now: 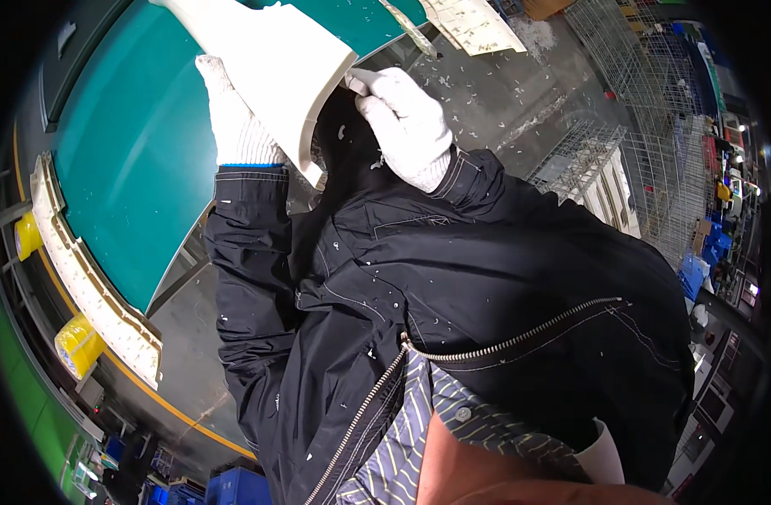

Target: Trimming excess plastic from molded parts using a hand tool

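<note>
Farthest left of the left grip, a long cream trim piece (99,273) is seen along the near side of the green tabletop (120,177), with two yellow rolls (80,347) just outside it. Over this tabletop the left hand (234,122), in a white knitted glove, is raised, its forearm set nearly upright from below and its fingertips directed away from the body. One gloved digit is shown along the panel's left edge; the others are hidden beneath, so how tightly they are closed cannot be told.

Above the left palm and between both hands, the cream panel (263,59) is supported. Its long axis is slanted: the narrow end is pointed up and left, away from the wearer, and the broad end, cut in a hollow curve, is turned down and right toward the right grip.

Just beside that curved edge, the right hand (410,130), gloved alike, is curled with the wrist bent inward; a small greyish piece (355,82) is pinched between thumb and forefinger. Well to the right of this grip, wire mesh cages (659,177) are placed on the floor.
</note>
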A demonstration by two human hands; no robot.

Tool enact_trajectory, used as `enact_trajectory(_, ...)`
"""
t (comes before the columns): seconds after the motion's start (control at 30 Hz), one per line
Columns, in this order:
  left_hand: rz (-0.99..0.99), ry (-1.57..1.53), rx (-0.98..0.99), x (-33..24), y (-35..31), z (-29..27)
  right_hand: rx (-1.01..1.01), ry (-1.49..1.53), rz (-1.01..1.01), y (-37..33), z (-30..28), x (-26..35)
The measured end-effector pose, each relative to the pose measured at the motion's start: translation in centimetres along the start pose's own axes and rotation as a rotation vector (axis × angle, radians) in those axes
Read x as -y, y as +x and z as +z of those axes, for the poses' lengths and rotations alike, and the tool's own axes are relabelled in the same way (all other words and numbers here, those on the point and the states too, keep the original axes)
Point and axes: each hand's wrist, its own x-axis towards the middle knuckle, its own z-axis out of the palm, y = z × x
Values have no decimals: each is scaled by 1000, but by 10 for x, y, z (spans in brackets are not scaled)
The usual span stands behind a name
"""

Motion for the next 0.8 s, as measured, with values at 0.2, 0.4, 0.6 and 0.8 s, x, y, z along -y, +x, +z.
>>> enact_trajectory(0.2, 1, 9, -8, 2, 7, -12, 72, 30, -162, -6, 5, -10)
enact_trajectory(0.4, -19, 52, 19, 6, 12, -18, 48, 47, -109, -1, -1, -8)
enact_trajectory(0.6, -28, 26, -30, 2, 1, -3, 45, 88, -62, -6, 3, -6)
enact_trajectory(0.8, -8, 45, 28, 5, 7, -15, 36, 25, -83, -8, 3, -1)
